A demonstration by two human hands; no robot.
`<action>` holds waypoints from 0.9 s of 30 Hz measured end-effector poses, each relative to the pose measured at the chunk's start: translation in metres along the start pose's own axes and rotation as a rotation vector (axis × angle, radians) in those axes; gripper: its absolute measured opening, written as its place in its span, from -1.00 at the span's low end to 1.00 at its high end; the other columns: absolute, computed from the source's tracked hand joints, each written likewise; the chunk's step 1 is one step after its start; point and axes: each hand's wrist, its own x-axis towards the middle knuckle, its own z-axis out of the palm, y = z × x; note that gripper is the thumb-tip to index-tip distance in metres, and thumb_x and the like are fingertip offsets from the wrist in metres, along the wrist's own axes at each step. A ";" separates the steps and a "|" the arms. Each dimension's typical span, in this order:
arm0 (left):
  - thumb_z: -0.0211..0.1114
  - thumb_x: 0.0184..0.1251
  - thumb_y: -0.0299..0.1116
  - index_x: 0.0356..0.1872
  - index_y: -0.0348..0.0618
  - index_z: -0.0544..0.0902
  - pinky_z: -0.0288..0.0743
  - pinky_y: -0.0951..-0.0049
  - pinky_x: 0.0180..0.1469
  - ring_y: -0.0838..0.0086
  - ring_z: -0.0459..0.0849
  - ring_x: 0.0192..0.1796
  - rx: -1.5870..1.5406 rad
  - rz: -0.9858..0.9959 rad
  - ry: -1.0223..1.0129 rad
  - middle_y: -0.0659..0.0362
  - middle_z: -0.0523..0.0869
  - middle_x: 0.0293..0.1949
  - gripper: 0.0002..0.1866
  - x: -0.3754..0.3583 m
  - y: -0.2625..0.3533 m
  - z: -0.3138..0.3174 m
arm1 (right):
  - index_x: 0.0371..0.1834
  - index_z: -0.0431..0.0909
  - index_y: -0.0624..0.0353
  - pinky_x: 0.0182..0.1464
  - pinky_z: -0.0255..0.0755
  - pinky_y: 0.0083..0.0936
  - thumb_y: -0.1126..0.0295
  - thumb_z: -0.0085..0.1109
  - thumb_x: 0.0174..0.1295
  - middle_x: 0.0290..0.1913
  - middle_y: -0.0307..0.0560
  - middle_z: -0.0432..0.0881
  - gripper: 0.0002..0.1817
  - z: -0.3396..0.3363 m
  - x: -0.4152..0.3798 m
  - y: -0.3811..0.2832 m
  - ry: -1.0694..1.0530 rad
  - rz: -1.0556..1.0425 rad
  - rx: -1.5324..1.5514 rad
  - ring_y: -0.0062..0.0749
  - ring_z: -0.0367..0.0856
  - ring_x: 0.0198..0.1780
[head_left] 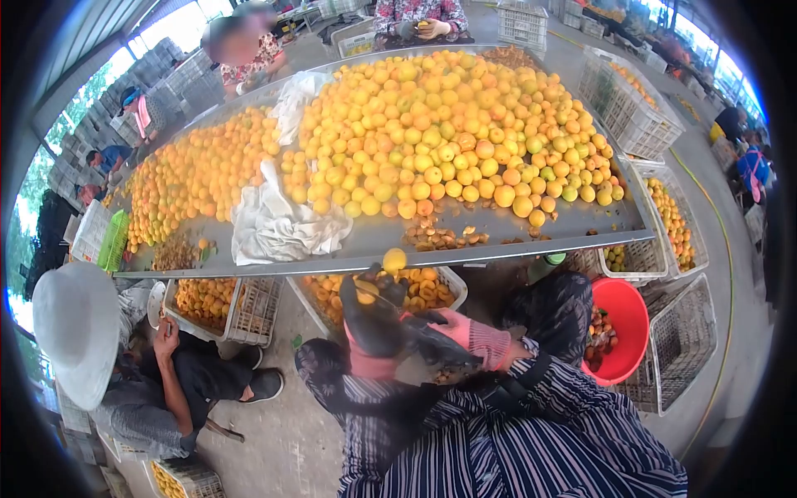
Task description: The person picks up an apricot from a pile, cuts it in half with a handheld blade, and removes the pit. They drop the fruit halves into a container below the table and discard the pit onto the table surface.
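My left hand (374,311), in a dark-coated glove with a pink cuff, is raised near the front edge of the metal table (448,252). A yellow-orange apricot (394,261) shows at its fingertips, and another orange piece (365,290) shows against the palm. My right hand (448,328), in a pink glove with dark-coated fingers, is close beside it, fingers curled; what they hold is blurred. Below both hands stands a crate (461,289) of opened apricot halves (423,290). A large heap of whole apricots (440,133) covers the table.
White cloths (286,220) and scraps (436,236) lie on the table. A red bucket (627,332) with dark pieces stands right, beside crates (685,332). A person in a pale hat (75,332) sits left, near another fruit crate (249,311). Other people work across the table.
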 end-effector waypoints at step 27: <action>0.22 0.31 -0.36 0.03 -0.34 0.55 0.49 0.55 -0.09 0.54 0.61 -0.15 1.335 -0.106 0.276 0.18 0.64 -0.12 -0.66 -0.008 0.011 -0.075 | 0.08 0.32 0.14 -0.10 0.52 -0.30 0.09 0.20 0.12 -0.07 -0.01 0.59 -0.46 -0.154 0.135 -0.079 0.737 0.124 -1.616 -0.22 0.61 -0.06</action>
